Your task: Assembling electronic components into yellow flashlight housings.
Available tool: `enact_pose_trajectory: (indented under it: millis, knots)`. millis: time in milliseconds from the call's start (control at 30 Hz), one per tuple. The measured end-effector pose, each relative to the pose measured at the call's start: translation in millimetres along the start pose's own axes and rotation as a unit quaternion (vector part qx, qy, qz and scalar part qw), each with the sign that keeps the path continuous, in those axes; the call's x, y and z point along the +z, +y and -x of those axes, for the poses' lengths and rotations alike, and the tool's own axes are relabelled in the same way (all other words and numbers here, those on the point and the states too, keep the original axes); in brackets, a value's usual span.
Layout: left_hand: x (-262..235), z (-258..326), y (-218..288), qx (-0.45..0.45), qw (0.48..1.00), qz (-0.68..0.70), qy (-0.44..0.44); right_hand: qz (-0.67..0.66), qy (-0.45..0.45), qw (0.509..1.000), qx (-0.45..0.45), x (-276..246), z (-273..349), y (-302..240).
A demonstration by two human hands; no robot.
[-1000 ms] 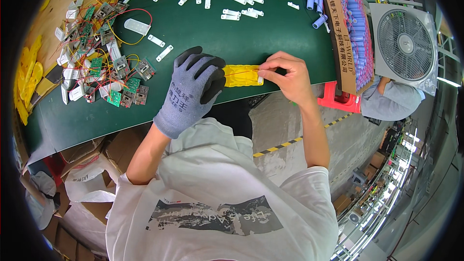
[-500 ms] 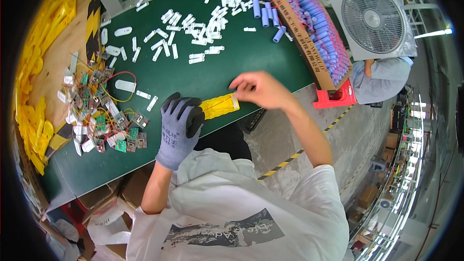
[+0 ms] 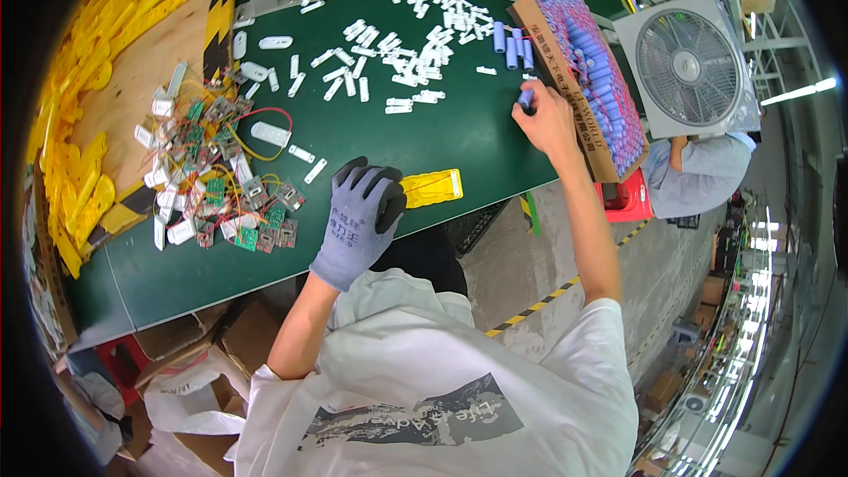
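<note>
My left hand (image 3: 362, 216), in a grey glove with dark fingertips, rests at the table's front edge with its fingers closed over the left end of a yellow plastic housing (image 3: 433, 187). A thin red wire runs along the housing, and a small white piece sits at its right end. My bare right hand (image 3: 552, 124) reaches to the right side of the table, its thumb and fingers around a purple cylindrical battery cell (image 3: 526, 98). Beyond it lie several more purple cells (image 3: 511, 51), beside a cardboard box (image 3: 565, 79) packed with cells (image 3: 590, 57).
Small white plastic pieces (image 3: 433, 57) are scattered over the green table (image 3: 459, 124). Left of my gloved hand lies a heap of wired circuit boards (image 3: 216, 185). Yellow housings (image 3: 97, 44) fill the far left. A fan (image 3: 689, 66), a red stool (image 3: 623, 201) and another person's sleeve (image 3: 698, 168) are at right.
My right hand has left the right end of the yellow housing and moved away to the right, onto a purple cell by the box. My left hand stays on the housing. The view has shifted.
</note>
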State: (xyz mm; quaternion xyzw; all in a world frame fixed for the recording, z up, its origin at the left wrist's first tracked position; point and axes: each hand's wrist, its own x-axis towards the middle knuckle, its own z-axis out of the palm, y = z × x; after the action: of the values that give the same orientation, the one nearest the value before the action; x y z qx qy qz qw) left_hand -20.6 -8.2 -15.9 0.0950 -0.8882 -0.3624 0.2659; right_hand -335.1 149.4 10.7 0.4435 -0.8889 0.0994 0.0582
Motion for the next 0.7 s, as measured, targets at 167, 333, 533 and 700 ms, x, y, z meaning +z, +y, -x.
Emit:
enact_pose_trajectory:
  millis: [167, 333, 533, 700]
  knots:
    - [4, 2, -5, 0.0, 1.0, -0.006, 0.015, -0.14, 0.05, 0.986, 0.074, 10, 41, -26]
    - [3, 1, -4, -0.008, 1.0, -0.005, 0.009, -0.536, 0.048, 0.836, 0.106, 8, 70, -71]
    - [5, 3, -7, -0.006, 1.0, -0.006, 0.007, -0.443, -0.054, 0.881, -0.155, 9, 77, -106]
    - [4, 2, -4, -0.002, 1.0, 0.0, -0.001, -0.379, -0.04, 0.902, -0.201, 15, 78, -110]
